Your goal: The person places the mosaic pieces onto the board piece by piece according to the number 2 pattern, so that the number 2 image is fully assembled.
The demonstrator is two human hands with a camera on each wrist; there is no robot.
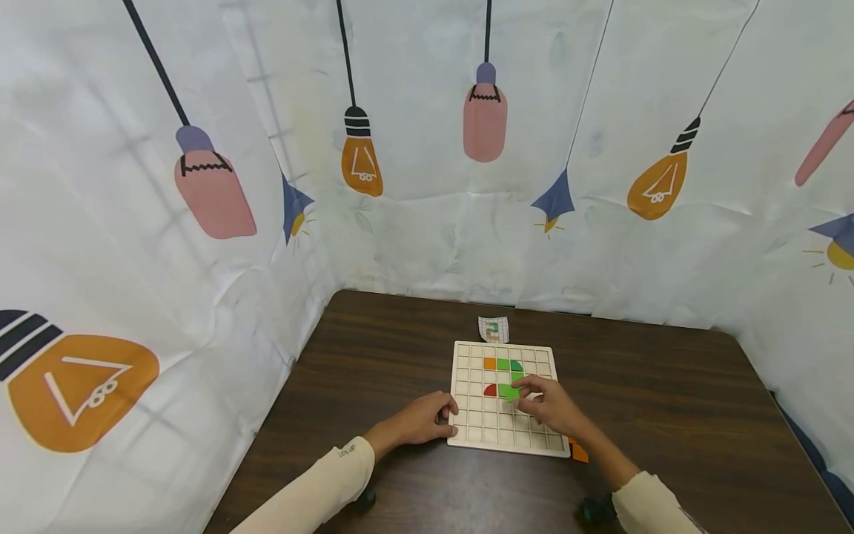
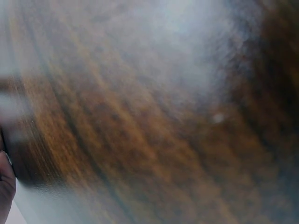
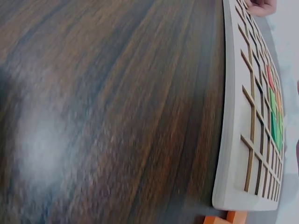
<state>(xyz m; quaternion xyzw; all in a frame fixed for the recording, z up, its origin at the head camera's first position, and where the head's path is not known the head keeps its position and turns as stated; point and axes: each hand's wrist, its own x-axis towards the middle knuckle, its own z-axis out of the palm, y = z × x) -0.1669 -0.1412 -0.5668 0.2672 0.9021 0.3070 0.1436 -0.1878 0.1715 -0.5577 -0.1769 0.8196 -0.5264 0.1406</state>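
A pale wooden grid board (image 1: 480, 423) lies on the table, with small coloured tiles in several of its squares. In the upper part sit an orange tile (image 1: 490, 363), a green tile (image 1: 503, 364) and a dark green rounded tile (image 1: 517, 366). Lower down is a red rounded tile (image 1: 490, 390). My left hand (image 1: 422, 418) grips the board's left edge between thumb and curled fingers. Over the board, my right hand (image 1: 548, 404) pinches a green tile (image 1: 511, 397) beside the red one; its fingers partly hide nearby squares.
A small card (image 1: 494, 329) with a printed coloured grid pattern lies behind the board. Orange pieces (image 1: 578, 451) lie by the board's near right corner, also partly seen in the right wrist view. Dark wood-grain table (image 1: 387, 341) surrounds the board, with white printed curtains (image 1: 427, 245) behind it.
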